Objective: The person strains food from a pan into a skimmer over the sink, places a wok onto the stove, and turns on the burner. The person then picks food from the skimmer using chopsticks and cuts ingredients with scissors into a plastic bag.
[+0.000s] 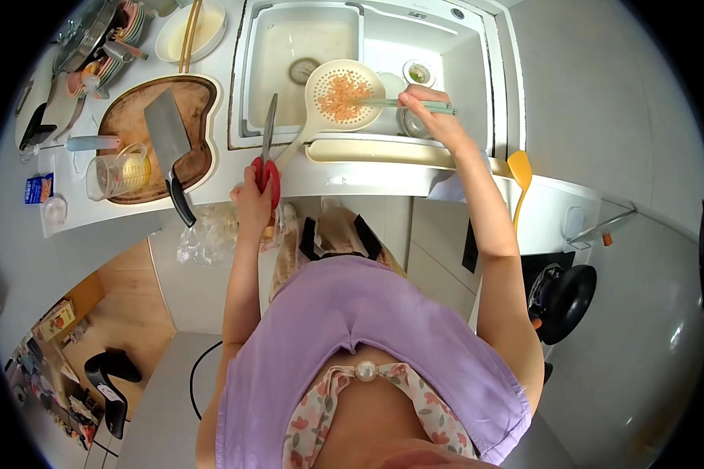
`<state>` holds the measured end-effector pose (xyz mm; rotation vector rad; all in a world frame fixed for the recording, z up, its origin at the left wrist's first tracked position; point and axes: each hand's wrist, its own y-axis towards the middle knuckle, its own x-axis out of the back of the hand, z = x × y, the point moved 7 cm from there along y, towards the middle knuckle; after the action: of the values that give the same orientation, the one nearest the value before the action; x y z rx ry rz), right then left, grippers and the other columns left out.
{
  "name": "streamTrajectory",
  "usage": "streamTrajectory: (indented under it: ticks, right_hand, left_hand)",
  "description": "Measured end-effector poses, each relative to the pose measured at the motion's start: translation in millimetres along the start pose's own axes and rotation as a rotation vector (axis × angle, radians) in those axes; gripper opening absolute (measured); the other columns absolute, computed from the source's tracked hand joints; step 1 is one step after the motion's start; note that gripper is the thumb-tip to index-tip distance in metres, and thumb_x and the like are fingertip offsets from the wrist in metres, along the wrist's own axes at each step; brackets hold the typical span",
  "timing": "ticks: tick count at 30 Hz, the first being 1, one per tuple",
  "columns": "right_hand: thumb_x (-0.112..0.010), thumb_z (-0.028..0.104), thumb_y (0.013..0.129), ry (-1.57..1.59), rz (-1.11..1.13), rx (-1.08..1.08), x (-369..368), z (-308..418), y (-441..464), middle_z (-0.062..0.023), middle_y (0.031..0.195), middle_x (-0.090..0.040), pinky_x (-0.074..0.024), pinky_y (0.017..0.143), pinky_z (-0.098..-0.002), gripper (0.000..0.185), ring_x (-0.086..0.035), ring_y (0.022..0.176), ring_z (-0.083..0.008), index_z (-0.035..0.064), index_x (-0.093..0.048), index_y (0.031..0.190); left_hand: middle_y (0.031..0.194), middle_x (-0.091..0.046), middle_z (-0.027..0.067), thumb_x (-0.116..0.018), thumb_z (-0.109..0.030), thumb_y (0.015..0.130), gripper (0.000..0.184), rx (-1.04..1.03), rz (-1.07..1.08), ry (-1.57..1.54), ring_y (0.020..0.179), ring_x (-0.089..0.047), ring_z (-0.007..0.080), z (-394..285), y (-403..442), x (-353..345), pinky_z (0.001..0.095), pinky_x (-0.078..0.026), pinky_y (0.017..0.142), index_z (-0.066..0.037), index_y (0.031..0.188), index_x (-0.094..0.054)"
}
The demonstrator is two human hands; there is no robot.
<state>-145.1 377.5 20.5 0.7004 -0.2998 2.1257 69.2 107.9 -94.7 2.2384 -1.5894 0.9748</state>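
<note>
My left hand (254, 205) is closed on the red handles of a pair of scissors (269, 129), whose blades point up toward the sink, close together. Beside the blades runs the handle of a cream strainer ladle (317, 125), its lower end close to the scissors' handles. Small orange-pink pieces (340, 98), like dried shrimp, lie in the ladle's perforated bowl over the sink. My right hand (430, 117) grips pale green chopsticks (383, 102), held level with their tips among the pieces. Whether my left hand also touches the ladle's handle, I cannot tell.
The white double sink (238, 78) holds a small dish with green bits (419, 73). To the left, a cleaver (167, 133) and a measuring cup (105, 178) rest on a wooden cutting board (125, 109). A yellow spatula (520, 176) and a black pan (569, 305) are at right.
</note>
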Motion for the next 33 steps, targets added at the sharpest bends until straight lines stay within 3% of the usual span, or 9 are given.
streamTrajectory:
  ticks: [4,7,13,16,19,22,25,28,33]
  right_hand:
    - [-0.05,0.032,0.09,-0.025,-0.087,-0.048,6.3,-8.9,0.5,-0.01,0.071,-0.056,-0.0416,0.067,-0.03,0.036,-0.051,0.068,-0.0208,0.0008,-0.06,0.077]
    - [-0.05,0.03,0.091,0.003,-0.096,-0.031,8.7,-1.4,-1.9,-0.0063,0.068,-0.054,-0.0396,0.064,-0.0272,0.034,-0.048,0.066,-0.0149,0.0009,-0.06,0.076]
    - [-0.051,0.032,0.09,0.044,0.019,-0.082,-21.6,6.0,7.5,-0.0085,0.07,-0.057,-0.0422,0.065,-0.0287,0.034,-0.052,0.067,-0.0178,0.0016,-0.062,0.078]
    - [-0.052,0.031,0.089,0.073,-0.028,-0.1,-20.1,8.9,12.3,-0.0085,0.071,-0.058,-0.0424,0.065,-0.0278,0.033,-0.052,0.067,-0.0165,0.002,-0.062,0.079]
    - [-0.05,0.033,0.09,0.091,-0.152,-0.017,-8.5,4.4,11.5,-0.0051,0.066,-0.053,-0.0386,0.056,-0.0259,0.036,-0.045,0.058,-0.0116,0.002,-0.062,0.076]
    - [-0.052,0.033,0.089,0.091,-0.066,-0.094,-3.0,-0.5,4.7,-0.0073,0.071,-0.058,-0.042,0.066,-0.0278,0.035,-0.052,0.067,-0.0162,0.0017,-0.062,0.078]
    - [-0.052,0.032,0.089,0.002,0.022,-0.123,-7.7,0.3,-1.9,-0.0065,0.069,-0.058,-0.0412,0.066,-0.027,0.035,-0.051,0.068,-0.0149,0.0015,-0.062,0.076]
    - [-0.05,0.031,0.09,0.063,-0.059,-0.124,-2.7,-5.7,-8.2,-0.0038,0.064,-0.051,-0.0361,0.061,-0.026,0.035,-0.043,0.063,-0.0128,0.002,-0.06,0.073]
    - [-0.054,0.028,0.088,0.027,-0.042,-0.071,8.2,5.6,-10.2,-0.0068,0.068,-0.054,-0.0397,0.065,-0.0279,0.031,-0.048,0.066,-0.0165,0.0005,-0.059,0.075]
  left_hand:
    - [0.094,-0.059,0.0137,-0.056,-0.018,0.084,0.035,0.008,0.021,0.012,0.083,-0.053,0.0253,6.3,0.4,0.1,0.0349,-0.024,0.086,-0.006,0.114,-0.044]
    - [0.095,-0.059,0.0136,-0.056,-0.018,0.084,0.036,0.006,0.025,0.045,0.083,-0.054,0.0254,3.7,-0.3,2.4,0.035,-0.024,0.086,-0.006,0.116,-0.044]
    - [0.096,-0.06,0.0136,-0.057,-0.019,0.084,0.037,0.004,0.031,0.026,0.083,-0.055,0.0252,10.0,2.1,-0.8,0.0347,-0.024,0.085,-0.006,0.116,-0.045]
    - [0.096,-0.06,0.0137,-0.057,-0.02,0.084,0.037,0.004,0.029,0.021,0.084,-0.055,0.0243,4.9,1.5,1.0,0.0339,-0.025,0.085,-0.006,0.116,-0.045]
    - [0.097,-0.061,0.0141,-0.057,-0.02,0.084,0.037,-0.002,0.035,0.041,0.084,-0.055,0.0236,-6.4,-0.8,5.9,0.0331,-0.025,0.084,-0.006,0.115,-0.046]
    - [0.097,-0.061,0.0144,-0.057,-0.021,0.084,0.037,-0.029,0.012,0.072,0.083,-0.056,0.0235,-9.0,-1.9,7.1,0.0326,-0.025,0.084,-0.006,0.115,-0.046]
    - [0.096,-0.061,0.0145,-0.057,-0.021,0.084,0.037,-0.033,0.011,0.088,0.082,-0.056,0.0238,-10.0,-1.5,6.8,0.0328,-0.025,0.084,-0.005,0.115,-0.046]
    - [0.095,-0.061,0.0143,-0.057,-0.02,0.083,0.037,-0.044,0.009,0.091,0.082,-0.056,0.0245,-6.8,-0.3,4.8,0.0331,-0.025,0.084,-0.005,0.114,-0.046]
    - [0.095,-0.061,0.0142,-0.058,-0.019,0.083,0.038,-0.061,-0.005,0.067,0.083,-0.055,0.0252,-3.1,0.9,1.9,0.0341,-0.026,0.083,-0.005,0.115,-0.045]
